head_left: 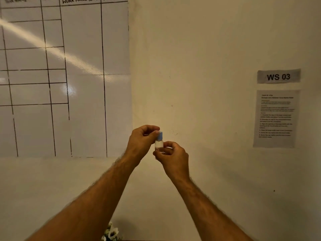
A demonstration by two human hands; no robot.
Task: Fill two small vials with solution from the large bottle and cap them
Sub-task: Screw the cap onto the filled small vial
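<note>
- Small clear plastic vial (159,146) with a blue screw cap (160,135), held upright in mid-air in front of a cream wall (199,66); the contents look pale, level hard to read.
- Right hand (173,158) pinches the vial body from below and right, fingers curled around it.
- Left hand (141,141) above and left of the vial, fingertips closed on the blue cap.
- Left of the vial, higher on the wall: white gridded board (66,75) with black lines, headed "WORK FORCE NAME".
- Right of the vial: grey "WS 03" label (278,76), printed instruction sheet (276,119) just beneath it, text too small to read.
- Below the vial, at the frame's bottom edge: white flowers (112,233), partly cut off.
</note>
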